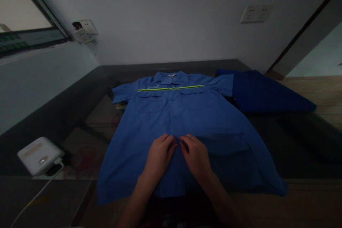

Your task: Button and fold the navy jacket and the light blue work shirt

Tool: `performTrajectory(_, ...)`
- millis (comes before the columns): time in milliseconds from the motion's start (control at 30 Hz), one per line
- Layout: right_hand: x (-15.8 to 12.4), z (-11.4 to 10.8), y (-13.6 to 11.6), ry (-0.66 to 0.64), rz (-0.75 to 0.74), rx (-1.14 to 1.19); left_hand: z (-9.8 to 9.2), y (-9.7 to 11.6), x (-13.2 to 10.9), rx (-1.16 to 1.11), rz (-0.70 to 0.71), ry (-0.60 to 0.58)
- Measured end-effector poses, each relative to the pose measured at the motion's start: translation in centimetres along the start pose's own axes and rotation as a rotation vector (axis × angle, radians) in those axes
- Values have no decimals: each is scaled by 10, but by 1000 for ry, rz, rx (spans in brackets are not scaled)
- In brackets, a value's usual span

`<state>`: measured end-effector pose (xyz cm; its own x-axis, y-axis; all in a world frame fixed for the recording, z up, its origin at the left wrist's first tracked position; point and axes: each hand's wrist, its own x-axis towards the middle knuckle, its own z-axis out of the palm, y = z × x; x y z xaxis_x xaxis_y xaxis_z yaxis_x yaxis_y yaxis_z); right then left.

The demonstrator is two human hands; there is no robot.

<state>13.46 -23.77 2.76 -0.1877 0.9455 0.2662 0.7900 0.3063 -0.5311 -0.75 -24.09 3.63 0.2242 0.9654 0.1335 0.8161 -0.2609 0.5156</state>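
Observation:
A blue short-sleeved work shirt (149, 128) lies spread face up, collar away from me, with a yellow-green stripe across the chest and two flap pockets. Buttons show along the upper part of its front placket. On the placket, at mid-body, my left hand (161, 151) pinches the fabric between thumb and fingers. Just to its right, my right hand (195, 153) pinches the same strip, the two sets of fingertips almost meeting. Whatever small part lies between the fingertips is hidden. The shirt's lower hem hangs toward me at the near edge.
Under the shirt is a dark glossy table (288, 142). Folded darker blue cloth (267, 91) lies at the back right. A white box-shaped device (40, 155) with a cable (40, 192) sits at the left. Behind stands a wall with sockets (256, 13); a window (29, 39) is at upper left.

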Motion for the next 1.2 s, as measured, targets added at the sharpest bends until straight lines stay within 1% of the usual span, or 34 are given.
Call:
performTrajectory(200, 1, 0, 0, -7, 1, 34, -1, -1, 0, 0, 29, -2)
performTrajectory(400, 3, -3, 4, -74, -38, 148, 3, -4, 1, -27, 11, 34)
performTrajectory(600, 1, -1, 9, -33, -29, 208, 7, -6, 1, -43, -2, 74)
performTrajectory(767, 1, -3, 7, -23, -28, 260, 8, -7, 1, -53, -2, 76)
performTrajectory(833, 2, -6, 6, -58, -27, 296, 7, -7, 1, -69, -3, 68)
performTrajectory(967, 6, -14, 8, -189, 0, 391, 5, -7, 1, -135, -20, 58)
performTrajectory(1067, 9, -16, 10, -152, 23, 324, 3, -6, 1, -170, -41, 56)
performTrajectory(1133, 11, -15, 10, -122, 2, 242, 3, -6, 1, -179, -43, 56)
performTrajectory(1200, 12, -14, 7, -129, -21, 187, 2, -5, 1, -182, -42, 58)
